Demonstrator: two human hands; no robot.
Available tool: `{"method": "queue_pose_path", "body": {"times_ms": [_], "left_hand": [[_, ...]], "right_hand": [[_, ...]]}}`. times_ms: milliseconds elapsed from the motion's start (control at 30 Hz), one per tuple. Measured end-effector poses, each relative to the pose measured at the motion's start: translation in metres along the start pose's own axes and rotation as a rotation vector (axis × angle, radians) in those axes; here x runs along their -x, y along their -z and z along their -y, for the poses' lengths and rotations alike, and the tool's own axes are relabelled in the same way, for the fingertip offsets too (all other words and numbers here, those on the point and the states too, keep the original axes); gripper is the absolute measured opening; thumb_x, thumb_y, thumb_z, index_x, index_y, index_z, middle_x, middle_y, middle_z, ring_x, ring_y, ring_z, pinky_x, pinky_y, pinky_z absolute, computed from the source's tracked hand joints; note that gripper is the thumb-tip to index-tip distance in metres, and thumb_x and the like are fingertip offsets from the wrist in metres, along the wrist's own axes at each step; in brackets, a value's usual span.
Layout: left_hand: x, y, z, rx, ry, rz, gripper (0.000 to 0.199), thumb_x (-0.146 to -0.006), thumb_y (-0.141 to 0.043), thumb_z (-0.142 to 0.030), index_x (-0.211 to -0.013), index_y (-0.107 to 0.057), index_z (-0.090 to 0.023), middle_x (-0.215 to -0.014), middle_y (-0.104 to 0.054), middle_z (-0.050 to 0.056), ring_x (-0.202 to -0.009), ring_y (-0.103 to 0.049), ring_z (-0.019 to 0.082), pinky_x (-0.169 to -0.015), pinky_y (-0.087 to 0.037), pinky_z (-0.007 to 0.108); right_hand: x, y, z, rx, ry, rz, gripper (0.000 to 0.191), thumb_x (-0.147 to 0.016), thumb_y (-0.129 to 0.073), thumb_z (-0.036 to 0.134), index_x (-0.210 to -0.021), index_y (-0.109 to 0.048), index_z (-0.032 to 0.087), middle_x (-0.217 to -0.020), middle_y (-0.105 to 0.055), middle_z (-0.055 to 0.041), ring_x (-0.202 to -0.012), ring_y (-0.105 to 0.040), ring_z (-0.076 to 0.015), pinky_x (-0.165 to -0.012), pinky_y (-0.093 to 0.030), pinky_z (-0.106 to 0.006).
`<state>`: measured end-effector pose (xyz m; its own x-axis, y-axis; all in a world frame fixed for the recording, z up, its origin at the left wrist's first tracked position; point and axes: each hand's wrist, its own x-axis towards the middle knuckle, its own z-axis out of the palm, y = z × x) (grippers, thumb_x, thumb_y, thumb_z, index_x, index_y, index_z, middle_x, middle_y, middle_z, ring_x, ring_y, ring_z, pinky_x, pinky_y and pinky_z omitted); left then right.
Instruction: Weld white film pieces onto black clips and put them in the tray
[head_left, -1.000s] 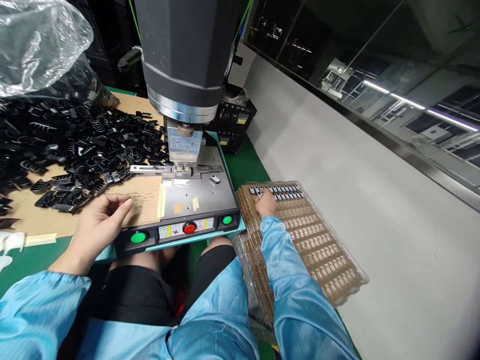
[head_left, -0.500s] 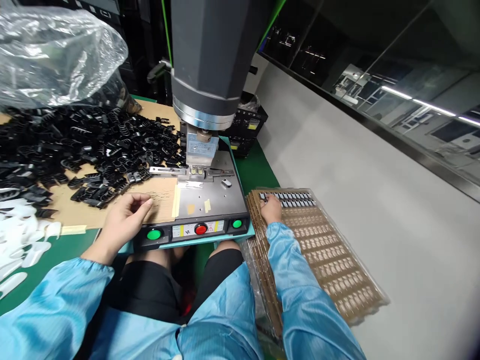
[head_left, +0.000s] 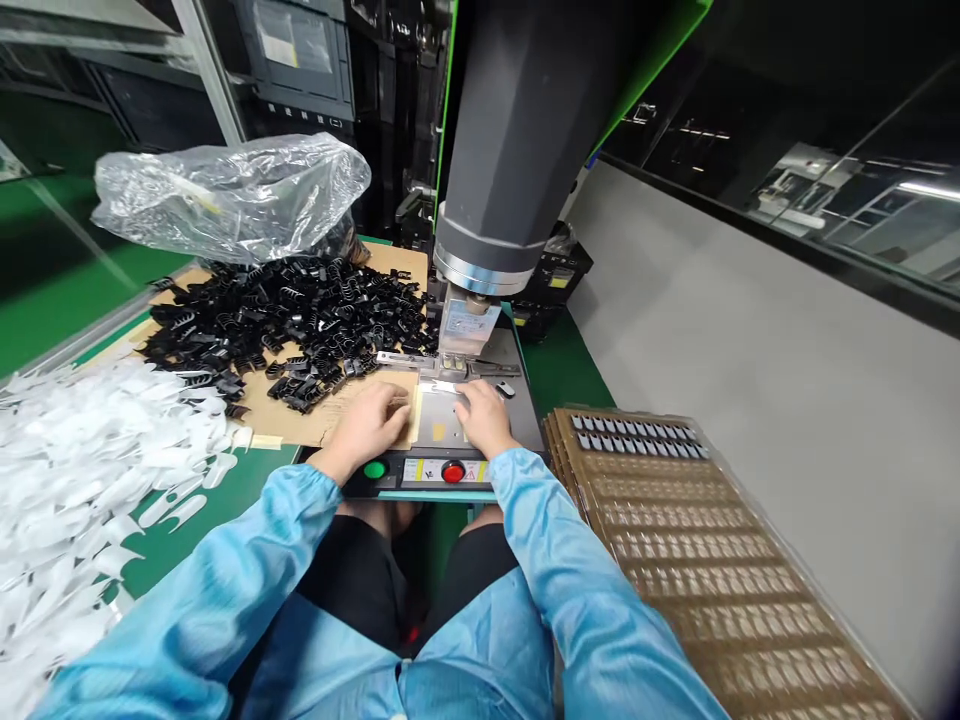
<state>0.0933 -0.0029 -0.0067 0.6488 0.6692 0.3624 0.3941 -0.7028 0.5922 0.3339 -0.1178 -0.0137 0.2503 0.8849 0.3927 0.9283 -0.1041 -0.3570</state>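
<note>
My left hand (head_left: 373,425) rests over the cardboard just left of the press's metal plate (head_left: 435,412). Its fingers are loosely curved, thumb apart from them, with nothing seen in the grasp. Over the plate is my right hand (head_left: 487,418), its fingertips by the right end of a small white plastic piece (head_left: 441,386); thumb and forefinger look apart, and whether they touch the piece is unclear. That piece lies in front of the metal fixture (head_left: 452,364), beneath the press head (head_left: 469,322). A small dark part with a pale top (head_left: 505,389) lies right of my right hand.
Black plastic clips (head_left: 300,320) are heaped on cardboard (head_left: 289,425), behind a pile of white plastic pieces (head_left: 90,450). A clear bag (head_left: 232,195) sits behind. Stacked trays (head_left: 675,520) stand at right, two rows holding parts. The front panel has a green button (head_left: 375,469) and red button (head_left: 453,471).
My right hand has left the tray at the right and come over the metal plate. My left hand stays by the plate's left edge. The view has shifted left.
</note>
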Motion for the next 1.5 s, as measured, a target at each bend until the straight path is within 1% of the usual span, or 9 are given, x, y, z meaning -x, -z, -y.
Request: {"method": "queue_pose_path", "body": {"times_ms": [233, 467, 600, 733, 867, 933, 1067, 1200, 1500], "left_hand": [[-0.053, -0.024, -0.013, -0.349, -0.115, 0.173, 0.023, -0.102, -0.058, -0.03, -0.11, -0.076, -0.02, -0.114, -0.073, 0.013, -0.109, -0.066, 0.03, -0.1, -0.049, 0.044], [-0.057, -0.018, -0.014, -0.461, -0.19, 0.219, 0.028, -0.105, -0.049, -0.025, -0.1, -0.076, -0.018, -0.107, -0.071, 0.017, -0.108, -0.064, 0.033, -0.095, -0.049, 0.047], [-0.05, -0.002, -0.009, -0.403, -0.237, 0.176, 0.025, -0.104, -0.047, -0.02, -0.102, -0.072, -0.017, -0.106, -0.07, 0.017, -0.107, -0.065, 0.033, -0.097, -0.05, 0.047], [-0.053, 0.007, -0.005, -0.187, -0.162, 0.101, 0.019, -0.102, -0.051, -0.022, -0.105, -0.069, -0.02, -0.105, -0.069, 0.012, -0.098, -0.066, 0.028, -0.092, -0.053, 0.041], [-0.071, -0.006, -0.015, -0.087, -0.131, 0.024, 0.015, -0.099, -0.055, -0.017, -0.104, -0.068, -0.021, -0.107, -0.069, 0.01, -0.098, -0.066, 0.025, -0.091, -0.053, 0.038], [-0.082, -0.017, -0.022, -0.085, -0.127, 0.003, 0.014, -0.099, -0.055, -0.016, -0.1, -0.068, -0.02, -0.104, -0.069, 0.01, -0.097, -0.066, 0.024, -0.089, -0.053, 0.037], [-0.097, -0.037, -0.031, -0.111, -0.142, 0.006, 0.019, -0.1, -0.053, -0.016, -0.098, -0.071, -0.02, -0.102, -0.069, 0.011, -0.1, -0.065, 0.024, -0.092, -0.053, 0.037], [-0.1, -0.043, -0.034, -0.197, -0.182, 0.037, 0.027, -0.105, -0.049, -0.02, -0.105, -0.075, -0.019, -0.112, -0.072, 0.013, -0.108, -0.064, 0.026, -0.1, -0.052, 0.041], [-0.089, -0.043, -0.052, -0.371, -0.167, 0.078, 0.032, -0.107, -0.046, -0.031, -0.123, -0.071, -0.019, -0.131, -0.066, 0.016, -0.12, -0.057, 0.033, -0.102, -0.047, 0.05]], "right_hand": [[-0.018, -0.019, 0.006, 0.163, -0.029, -0.019, 0.02, -0.105, -0.055, 0.022, -0.112, -0.074, 0.024, -0.111, -0.067, -0.0093, -0.104, -0.057, -0.0266, -0.092, -0.046, -0.037], [-0.013, -0.015, 0.007, 0.155, -0.007, -0.06, 0.019, -0.104, -0.052, 0.02, -0.104, -0.071, 0.022, -0.108, -0.064, -0.0096, -0.105, -0.054, -0.0265, -0.094, -0.044, -0.037], [-0.01, -0.012, 0.008, 0.009, -0.023, -0.156, 0.018, -0.098, -0.05, 0.016, -0.101, -0.067, 0.022, -0.11, -0.063, -0.0103, -0.108, -0.058, -0.0253, -0.098, -0.048, -0.036], [-0.008, -0.015, 0.007, -0.146, -0.104, -0.233, 0.018, -0.095, -0.049, 0.017, -0.105, -0.063, 0.022, -0.101, -0.065, -0.0077, -0.096, -0.064, -0.0234, -0.09, -0.054, -0.035], [-0.01, -0.013, 0.006, -0.168, -0.146, -0.294, 0.036, -0.098, -0.046, 0.017, -0.132, -0.059, 0.02, -0.117, -0.069, -0.0126, -0.105, -0.067, -0.0238, -0.095, -0.056, -0.036], [-0.013, -0.009, 0.005, -0.149, -0.101, -0.309, 0.037, -0.102, -0.041, 0.017, -0.133, -0.061, 0.02, -0.123, -0.068, -0.0145, -0.112, -0.066, -0.0243, -0.1, -0.054, -0.036], [-0.025, -0.002, 0.002, -0.083, -0.035, -0.3, 0.033, -0.107, -0.039, 0.02, -0.119, -0.07, 0.022, -0.117, -0.072, -0.0113, -0.114, -0.065, -0.0247, -0.105, -0.051, -0.037], [-0.038, -0.002, -0.002, 0.003, 0.008, -0.245, 0.034, -0.107, -0.043, 0.019, -0.119, -0.075, 0.023, -0.128, -0.073, -0.0088, -0.125, -0.06, -0.0248, -0.112, -0.046, -0.037], [-0.037, 0.005, -0.002, 0.22, 0.076, -0.067, 0.054, -0.099, -0.047, 0.01, -0.148, -0.064, 0.025, -0.147, -0.064, -0.0098, -0.137, -0.047, -0.0332, -0.112, -0.042, -0.049]]}}
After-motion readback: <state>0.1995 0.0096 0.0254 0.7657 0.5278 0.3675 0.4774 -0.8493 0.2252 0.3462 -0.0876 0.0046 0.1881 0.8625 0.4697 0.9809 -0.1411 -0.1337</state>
